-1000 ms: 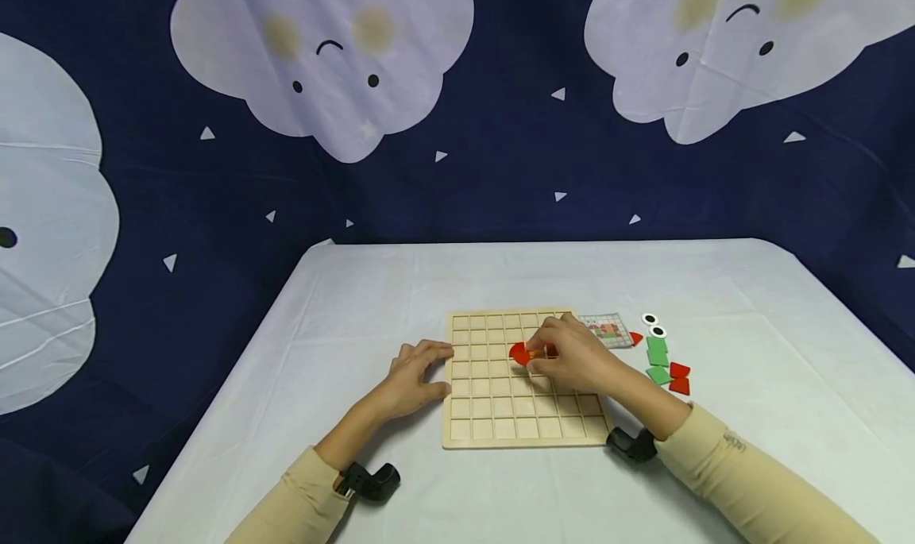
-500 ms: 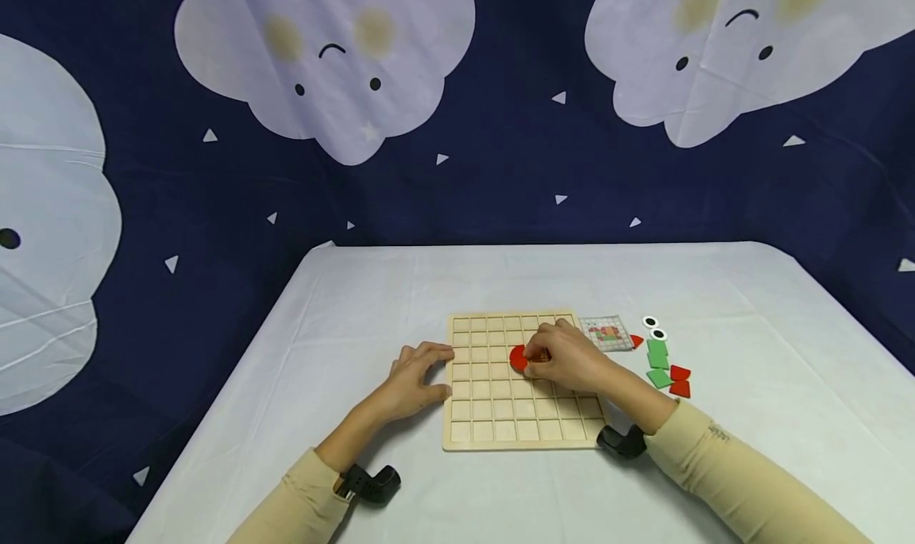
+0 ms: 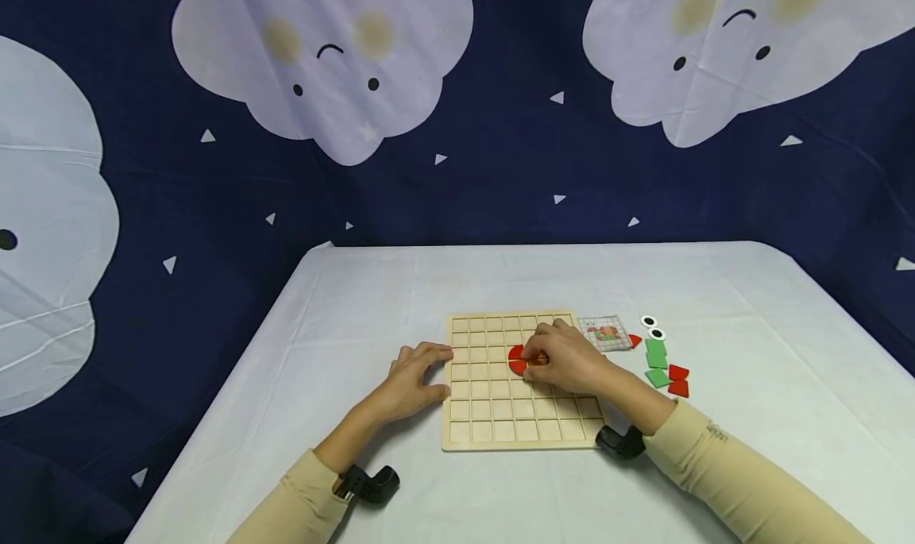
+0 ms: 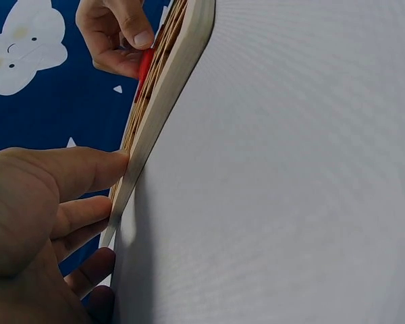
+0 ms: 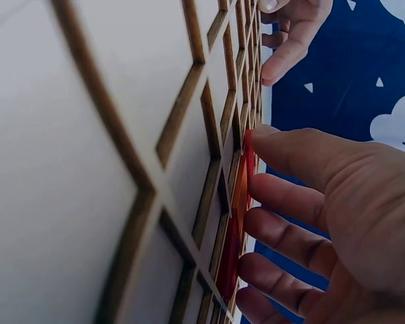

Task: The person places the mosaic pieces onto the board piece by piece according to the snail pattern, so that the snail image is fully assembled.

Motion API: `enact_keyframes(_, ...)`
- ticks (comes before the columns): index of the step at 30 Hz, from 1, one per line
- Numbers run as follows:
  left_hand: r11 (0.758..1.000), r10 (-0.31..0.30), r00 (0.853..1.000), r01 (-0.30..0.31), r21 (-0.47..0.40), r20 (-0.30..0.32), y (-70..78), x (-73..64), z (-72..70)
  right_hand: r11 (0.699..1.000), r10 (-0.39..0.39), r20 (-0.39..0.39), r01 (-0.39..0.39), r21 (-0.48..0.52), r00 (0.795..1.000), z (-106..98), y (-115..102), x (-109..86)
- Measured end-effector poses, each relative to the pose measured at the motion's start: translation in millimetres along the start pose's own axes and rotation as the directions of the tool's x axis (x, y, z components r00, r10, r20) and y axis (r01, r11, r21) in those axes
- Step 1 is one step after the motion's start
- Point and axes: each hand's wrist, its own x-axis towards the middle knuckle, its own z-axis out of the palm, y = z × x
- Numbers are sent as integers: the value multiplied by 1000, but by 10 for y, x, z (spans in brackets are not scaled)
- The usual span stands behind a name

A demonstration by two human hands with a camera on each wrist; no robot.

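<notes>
My right hand (image 3: 568,357) is over the middle of a wooden grid board (image 3: 493,431). Its thumb and index fingertip pinch a red quarter-round tile (image 3: 518,367) low in a cell, just below another red tile (image 3: 516,353). An orange tile (image 3: 538,360) shows under the curved fingers; more red (image 5: 228,260) shows beside it in the right wrist view. The palm side of the board there is partly hidden by the hand. At the board's left edge my left hand (image 3: 411,381) rests with thumb and fingers extended, fingertips touching the wooden rim (image 4: 158,115).
Right of the board lie a small picture card (image 3: 606,333), a red piece (image 3: 635,341) and two white discs with black centres (image 3: 656,334). Several green tiles (image 3: 656,353) and two red tiles (image 3: 679,373) lie beside them on the white tablecloth (image 3: 743,322).
The red tile in my right hand has gone from tilted to nearly flat in its cell, and a line now shows between the two red tiles. My left hand has stayed put.
</notes>
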Motion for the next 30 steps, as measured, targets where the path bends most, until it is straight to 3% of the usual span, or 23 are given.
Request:
enact_keyframes(11, 1000, -8, 1000, 8, 3, 0, -2, -2, -8, 1000, 10, 2, -10, 20, 1000, -6, -10, 2)
enact_keyframes(19, 1000, -6, 1000, 6, -11, 4, -5, 6, 3, 998, 33, -47, -31, 53, 998, -129, -21, -45)
enact_keyframes(24, 1000, -4, 1000, 4, -18, 0, -7, 8, 6, 997, 70, -84, -67, 40, 994, -254, 62, -152)
enact_keyframes(30, 1000, -4, 1000, 4, -16, -1, -6, 12, 3, 993, 114, -122, -108, 56, 986, -388, 310, -405)
